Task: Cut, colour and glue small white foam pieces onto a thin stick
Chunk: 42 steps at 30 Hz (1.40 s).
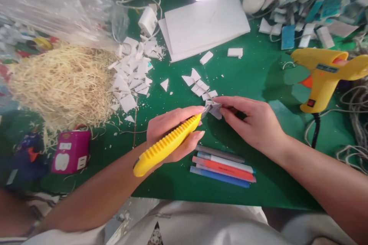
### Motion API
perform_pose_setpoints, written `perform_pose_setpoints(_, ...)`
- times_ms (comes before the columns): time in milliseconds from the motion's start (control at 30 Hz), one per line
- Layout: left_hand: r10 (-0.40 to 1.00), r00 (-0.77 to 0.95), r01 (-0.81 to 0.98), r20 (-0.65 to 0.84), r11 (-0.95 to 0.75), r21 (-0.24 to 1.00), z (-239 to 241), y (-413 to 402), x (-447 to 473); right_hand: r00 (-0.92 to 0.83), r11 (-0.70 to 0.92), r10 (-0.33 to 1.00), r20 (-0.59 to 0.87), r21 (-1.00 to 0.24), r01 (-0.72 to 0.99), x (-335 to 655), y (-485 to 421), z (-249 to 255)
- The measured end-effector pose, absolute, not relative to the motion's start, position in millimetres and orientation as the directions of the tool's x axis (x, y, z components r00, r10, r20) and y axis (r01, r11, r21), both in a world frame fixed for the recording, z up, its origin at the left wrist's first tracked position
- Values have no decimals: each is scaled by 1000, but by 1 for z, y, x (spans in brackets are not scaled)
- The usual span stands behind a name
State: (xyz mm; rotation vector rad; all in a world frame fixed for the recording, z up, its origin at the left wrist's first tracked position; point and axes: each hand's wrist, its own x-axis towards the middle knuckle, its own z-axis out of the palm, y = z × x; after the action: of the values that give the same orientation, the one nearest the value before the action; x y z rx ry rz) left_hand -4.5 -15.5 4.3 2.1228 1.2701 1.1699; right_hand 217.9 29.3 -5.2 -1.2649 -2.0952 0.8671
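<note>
My left hand (175, 122) is closed around a yellow utility knife (168, 143), its blade end pointing up and to the right. The blade tip meets a small white foam board piece (215, 110) that my right hand (250, 120) pinches between thumb and fingers. Just beyond my fingertips lie several cut white pieces (199, 87) on the green tabletop (178, 99). Below both hands, several markers (222, 168) in grey, white, red and blue rest side by side.
White boards (207, 23) lie at the back. A yellow glue gun (324, 76) stands at right near tangled cables. At left are a straw pile (63, 84), white scraps (132, 80), and a magenta socket box (71, 151). Coloured offcuts (310, 19) heap at back right.
</note>
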Motion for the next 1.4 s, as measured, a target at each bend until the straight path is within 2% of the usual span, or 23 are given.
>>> perform_pose_setpoints(167,831,265,517,489,-551,655,0,-17,-5,-329,138,944,-34,-864,485,217,31,0)
perform_pose_setpoints(333,785,315,470,534,-618,630,-5,-12,-5,-321,57,942,-98,-897,439,218,35,0)
perform_pose_setpoints(1033,772,370,463,516,-635,618,-5,-8,-3,-361,120,931,-50,-893,433,220,37,-2)
perform_pose_setpoints(1400,747,454,501,485,-665,554,1,-8,-6,-348,107,936,-50,-902,417,220,38,-3)
